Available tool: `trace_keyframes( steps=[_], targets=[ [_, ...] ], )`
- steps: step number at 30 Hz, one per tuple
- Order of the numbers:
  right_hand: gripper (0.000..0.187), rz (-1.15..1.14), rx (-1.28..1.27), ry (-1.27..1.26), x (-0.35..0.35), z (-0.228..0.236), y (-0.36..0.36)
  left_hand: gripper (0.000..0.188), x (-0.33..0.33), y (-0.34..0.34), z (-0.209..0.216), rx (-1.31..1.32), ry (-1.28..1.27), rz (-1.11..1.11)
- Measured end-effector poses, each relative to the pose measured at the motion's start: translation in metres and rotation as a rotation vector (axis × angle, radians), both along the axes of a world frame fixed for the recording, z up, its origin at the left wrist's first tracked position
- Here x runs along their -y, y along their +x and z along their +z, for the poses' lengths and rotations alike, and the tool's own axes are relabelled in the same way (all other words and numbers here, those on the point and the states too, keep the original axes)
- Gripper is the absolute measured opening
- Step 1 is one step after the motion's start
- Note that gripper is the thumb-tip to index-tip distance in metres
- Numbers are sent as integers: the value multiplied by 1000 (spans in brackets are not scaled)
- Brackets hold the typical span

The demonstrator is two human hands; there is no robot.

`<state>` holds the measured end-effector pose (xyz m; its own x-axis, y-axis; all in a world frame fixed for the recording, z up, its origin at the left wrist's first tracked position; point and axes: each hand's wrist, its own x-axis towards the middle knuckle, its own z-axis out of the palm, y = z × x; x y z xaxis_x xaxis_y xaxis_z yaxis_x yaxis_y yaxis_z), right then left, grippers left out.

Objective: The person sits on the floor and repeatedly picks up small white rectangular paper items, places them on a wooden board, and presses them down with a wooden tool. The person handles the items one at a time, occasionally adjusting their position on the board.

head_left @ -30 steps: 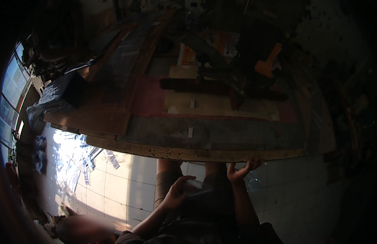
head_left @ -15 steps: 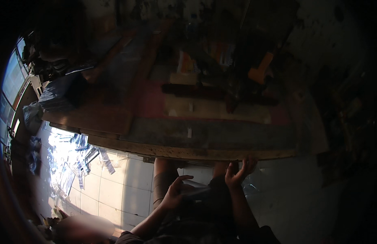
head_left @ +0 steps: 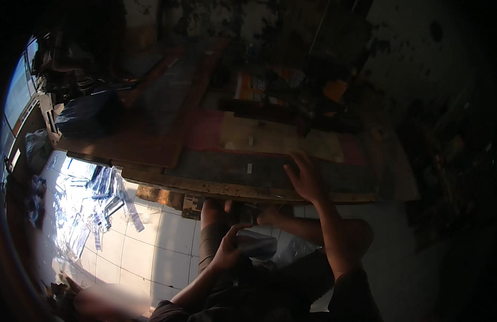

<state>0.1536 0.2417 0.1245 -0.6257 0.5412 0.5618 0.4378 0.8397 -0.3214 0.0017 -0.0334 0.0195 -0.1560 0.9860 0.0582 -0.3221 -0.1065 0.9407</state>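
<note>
My left hand (head_left: 227, 252) is over my lap, below the table edge, its fingers closed on a greyish see-through plastic piece (head_left: 257, 244), perhaps a bag or film. My right hand (head_left: 307, 180) is over the front part of the table (head_left: 205, 170), fingers apart and nothing in them. To its left on the dark surface lies a small white strip (head_left: 249, 168). Another small pale piece (head_left: 251, 140) lies farther back on a yellowish sheet (head_left: 291, 140), which rests on a red one (head_left: 203, 131). A dark bar-shaped thing (head_left: 259, 111) lies across the back of that sheet.
Many shiny plastic strips (head_left: 93, 209) are heaped on the tiled floor (head_left: 135, 252) at the left, in bright light. A dark plastic bag (head_left: 90, 115) sits on the table's left end. An orange object (head_left: 335, 90) stands in shadow at the back. Crumpled clear plastic (head_left: 295, 251) lies by my legs.
My right hand has risen from beside my lap to above the front of the table. My left hand stays low with the plastic piece. My right leg has swung outward, and the view has shifted slightly.
</note>
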Motion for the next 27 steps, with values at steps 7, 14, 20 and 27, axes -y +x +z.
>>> trace_keyframes(
  steps=[7, 14, 20, 27],
  targets=[
    [57, -61, 198, 95, -142, -56, -56, 65, -6, 5, -3, -22, 13, -20],
    [52, -6, 163, -132, -192, -71, -81, 62, -10, 5, -1, -86, 31, -26],
    [48, -36, 166, -411, -170, -65, -105, 60, -6, -2, -6, 4, 46, 25],
    [44, 21, 102, -437, -181, -58, -95, 60, -11, -2, -8, -29, 15, -6]
  ],
)
